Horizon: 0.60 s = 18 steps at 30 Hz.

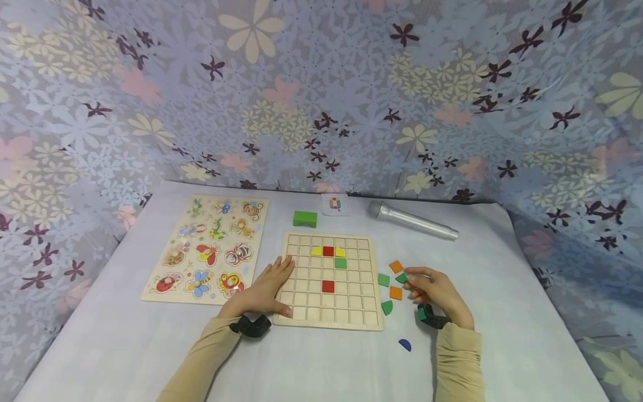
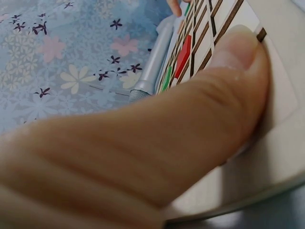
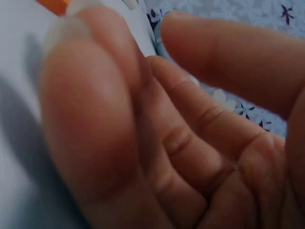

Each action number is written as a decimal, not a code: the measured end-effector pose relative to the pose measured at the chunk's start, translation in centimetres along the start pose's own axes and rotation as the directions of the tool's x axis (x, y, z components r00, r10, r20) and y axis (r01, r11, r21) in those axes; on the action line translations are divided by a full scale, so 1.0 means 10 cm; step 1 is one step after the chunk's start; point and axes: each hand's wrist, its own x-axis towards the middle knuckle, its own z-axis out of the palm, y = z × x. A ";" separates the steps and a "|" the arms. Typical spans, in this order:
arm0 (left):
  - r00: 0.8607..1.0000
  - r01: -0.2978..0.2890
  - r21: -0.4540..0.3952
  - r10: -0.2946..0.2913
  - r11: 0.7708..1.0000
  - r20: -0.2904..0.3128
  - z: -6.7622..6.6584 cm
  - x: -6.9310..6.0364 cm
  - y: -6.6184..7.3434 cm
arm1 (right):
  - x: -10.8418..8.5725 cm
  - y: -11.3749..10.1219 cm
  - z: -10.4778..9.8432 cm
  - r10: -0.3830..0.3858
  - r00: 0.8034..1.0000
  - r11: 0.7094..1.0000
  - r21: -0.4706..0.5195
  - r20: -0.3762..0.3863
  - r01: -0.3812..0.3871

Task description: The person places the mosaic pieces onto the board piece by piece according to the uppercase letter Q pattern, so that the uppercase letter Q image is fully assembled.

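A wooden grid board (image 1: 348, 306) lies on the table with two red squares, a green square (image 1: 341, 263) and two yellow pieces in its cells. My left hand (image 1: 266, 287) rests along its left edge, fingers spread; in the left wrist view the thumb (image 2: 238, 52) presses on the frame. My right hand (image 1: 434, 287) hovers right of the board, fingers loosely bent, fingertips beside a green curved piece (image 1: 401, 277). Whether they touch it is unclear. No piece shows between the fingers in the right wrist view. Around it lie orange squares (image 1: 396, 293), a green square (image 1: 384, 280) and a green quarter-circle (image 1: 387, 307).
A blue half-circle (image 1: 404, 345) lies nearer the front. Behind the board are a green block (image 1: 305, 219), a pattern card (image 1: 335, 205) and a silver microphone (image 1: 417, 220). An insect puzzle board (image 1: 201, 251) lies at the left. Floral cloth (image 1: 321, 111) hangs behind the table.
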 end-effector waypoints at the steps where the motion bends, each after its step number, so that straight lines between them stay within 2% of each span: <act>1: 1.000 -0.001 -0.001 0.001 1.000 0.001 0.00 0.00 0.00 | 0.01 0.00 0.02 -0.003 1.000 1.000 0.001 0.006 0.003; 4: 1.000 0.003 -0.002 -0.003 1.000 0.003 -0.01 -0.01 0.01 | 0.05 -0.02 0.09 -0.013 1.000 1.000 0.002 0.019 0.013; 8: 1.000 0.013 0.003 -0.013 1.000 0.006 -0.01 -0.01 0.01 | 0.12 -0.07 0.23 -0.053 0.998 0.997 -0.046 0.028 0.054; 12: 1.000 0.012 0.011 -0.012 1.000 0.009 -0.01 -0.01 0.01 | 0.16 -0.12 0.35 -0.077 0.997 0.989 -0.131 -0.009 0.075; 18: 1.000 0.010 0.001 -0.010 1.000 0.007 -0.01 -0.01 0.02 | 0.15 -0.22 0.43 -0.090 0.995 0.960 -0.268 -0.043 0.075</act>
